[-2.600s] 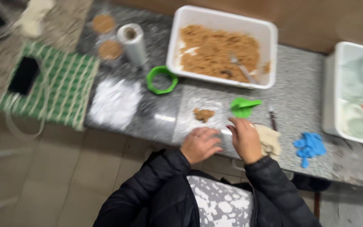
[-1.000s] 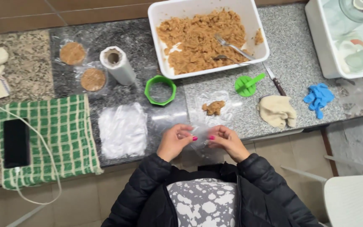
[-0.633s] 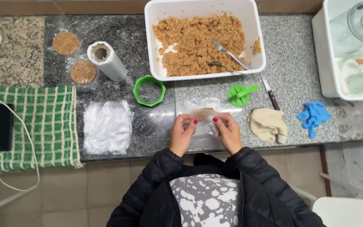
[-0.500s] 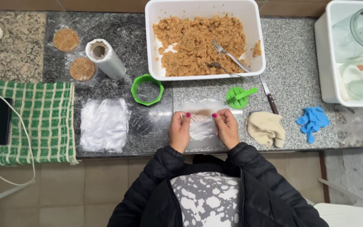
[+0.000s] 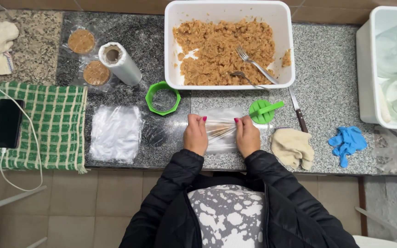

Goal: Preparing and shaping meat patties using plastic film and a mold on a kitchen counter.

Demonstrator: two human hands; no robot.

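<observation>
Now: both hands pinching a folded plastic sheet at the counter's front edge

Right now I am looking down at the granite counter (image 5: pixel 327 69), which is carrying everything. Biggest on it is the white tub (image 5: pixel 229 11) of brown crumbly mix at the back, with a fork (image 5: pixel 258 66) lying in it. A white bin (image 5: pixel 368 69) of glassware is sitting at the far right edge. A green checked cloth (image 5: pixel 51 126) is lying at the left with a dark phone (image 5: pixel 8 123) on it, its cable trailing off the counter.

Nearer the middle, a stack of clear plastic sheets (image 5: pixel 116 132) is resting left of my hands, and a roll of plastic film (image 5: pixel 120 63) is lying behind it beside two wrapped brown patties (image 5: pixel 81 41). A beige rag (image 5: pixel 292 147) is lying just right of my hands, with a crumpled blue glove (image 5: pixel 347 141) further right.

My left hand (image 5: pixel 195 137) and right hand (image 5: pixel 246 137) are both pinching shut on the clear plastic sheet (image 5: pixel 220 131) between them, fingertips pressing its ends so it is bunching into creases. That sheet is lying at the counter's front, below the tub; whatever it is wrapping I cannot make out.

Smaller still, a green ring mould (image 5: pixel 162 98) is standing behind my left hand, a green press (image 5: pixel 263 111) behind my right, and a dark-handled knife (image 5: pixel 298 115) beside it
</observation>
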